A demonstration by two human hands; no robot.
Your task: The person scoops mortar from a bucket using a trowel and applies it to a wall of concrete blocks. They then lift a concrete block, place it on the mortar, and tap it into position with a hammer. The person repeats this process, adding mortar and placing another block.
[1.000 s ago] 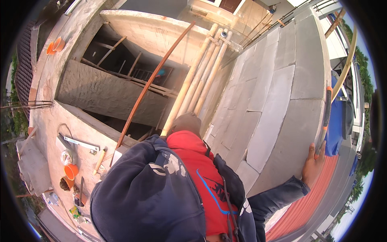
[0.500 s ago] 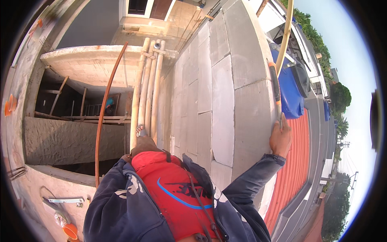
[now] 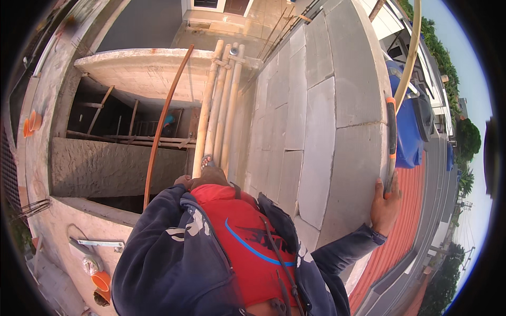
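On the top edge of the grey block wall (image 3: pixel 359 89), my right hand (image 3: pixel 386 209) rests with fingers apart, at the near end of a long tool (image 3: pixel 391 126) with a black grip and orange ends. A dark strip and a bit of orange show between the fingers; the tool's exact kind cannot be made out. My left hand (image 3: pixel 184 181) is by my bent leg, mostly covered by the dark sleeve, its fingers too hidden to read. My bare foot (image 3: pixel 206 161) in a dark sandal stands on bamboo poles (image 3: pixel 213 110) laid side by side.
Left of the poles is a deep opening with bamboo struts (image 3: pixel 100 110); a curved brown strip (image 3: pixel 166 121) rises across it. Orange cups (image 3: pixel 35 120) sit on the concrete ledge. Beyond the wall are a blue tank (image 3: pixel 406 139) and a red corrugated roof (image 3: pixel 392 231).
The view has shifted, so the scene lies further right and lower. Along the wall top, my right hand has slid slightly toward me, and its fingers are more spread. The tool stays put.
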